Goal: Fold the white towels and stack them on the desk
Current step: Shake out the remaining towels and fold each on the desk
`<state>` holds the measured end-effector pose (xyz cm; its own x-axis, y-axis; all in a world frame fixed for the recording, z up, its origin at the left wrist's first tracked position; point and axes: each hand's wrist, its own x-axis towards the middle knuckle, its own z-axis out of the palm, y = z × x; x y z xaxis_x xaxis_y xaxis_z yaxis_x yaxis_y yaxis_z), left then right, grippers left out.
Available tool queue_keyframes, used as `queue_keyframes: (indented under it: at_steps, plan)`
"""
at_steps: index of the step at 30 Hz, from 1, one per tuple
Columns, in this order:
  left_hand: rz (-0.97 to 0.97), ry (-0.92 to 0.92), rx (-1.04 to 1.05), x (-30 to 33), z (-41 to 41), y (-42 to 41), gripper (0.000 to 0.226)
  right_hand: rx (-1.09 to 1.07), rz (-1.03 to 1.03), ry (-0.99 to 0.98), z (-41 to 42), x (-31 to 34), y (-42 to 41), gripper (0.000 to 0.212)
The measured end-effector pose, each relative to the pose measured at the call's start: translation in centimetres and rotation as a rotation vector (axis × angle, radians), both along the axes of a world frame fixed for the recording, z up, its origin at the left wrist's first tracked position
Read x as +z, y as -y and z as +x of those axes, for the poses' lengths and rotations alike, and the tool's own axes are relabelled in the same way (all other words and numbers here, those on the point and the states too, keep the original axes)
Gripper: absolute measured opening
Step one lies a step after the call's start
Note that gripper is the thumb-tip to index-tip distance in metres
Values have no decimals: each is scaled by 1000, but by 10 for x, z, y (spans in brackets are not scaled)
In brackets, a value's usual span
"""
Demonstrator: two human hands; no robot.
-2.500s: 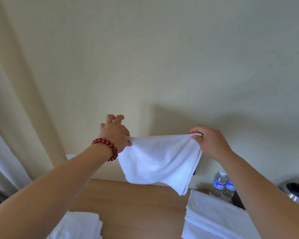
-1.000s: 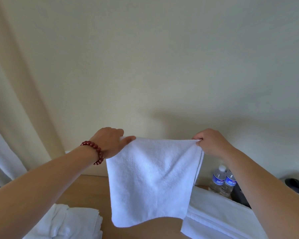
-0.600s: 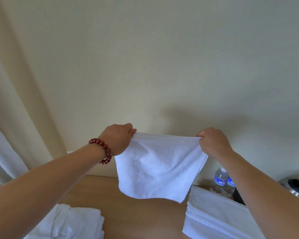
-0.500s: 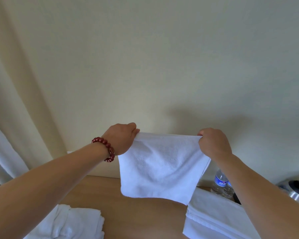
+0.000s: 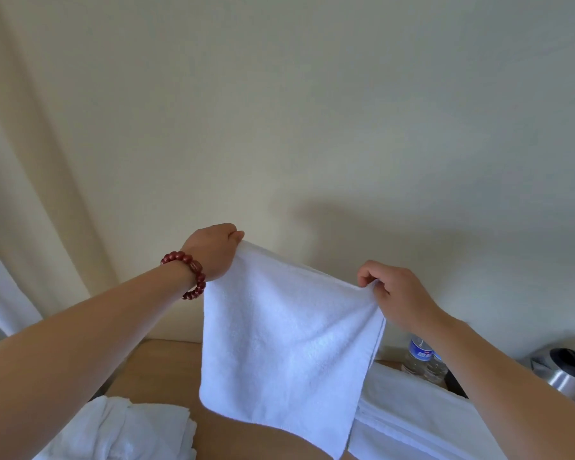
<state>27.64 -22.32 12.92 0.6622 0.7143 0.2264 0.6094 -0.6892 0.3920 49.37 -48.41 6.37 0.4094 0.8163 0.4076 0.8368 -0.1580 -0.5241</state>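
The white towel [image 5: 289, 340] hangs straight down from both grips: left hand [image 5: 211, 249] pinches its higher corner, right hand [image 5: 397, 295] its lower, above the counter [image 5: 160, 366].

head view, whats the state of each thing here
held towel: hanging open in the air, pinched at both top corners
left hand: grips the higher corner
right hand: pinches the lower corner
left towel pile: on the desk, loosely folded
right towels: on the desk, folded flat
desk: partly covered by towels
bottles: upright, partly hidden by the right arm
kettle: upright at the right edge
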Motion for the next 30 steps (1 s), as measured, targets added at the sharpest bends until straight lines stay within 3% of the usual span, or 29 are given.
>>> queue_keyframes:
  at_steps: [4,9,15,24,28,30]
  plan:
    - [-44,-13,46,1,-1,-8,39,44,47,-11,-3,-2,-3,60]
    - [9,-22,21,2,0,-4,37,5,-203,63,-5,-3,-7,64]
    - [-8,7,52,0,-1,-10,40,-95,-371,153,-4,-6,-7,23]
    - [17,-4,59,1,-6,-13,41,-89,-477,-2,4,-10,-1,29]
    - [23,8,62,2,-5,-10,42,-47,-475,-122,5,-4,2,20]
    - [30,15,65,2,-6,-12,42,-59,-427,-157,8,-2,3,31]
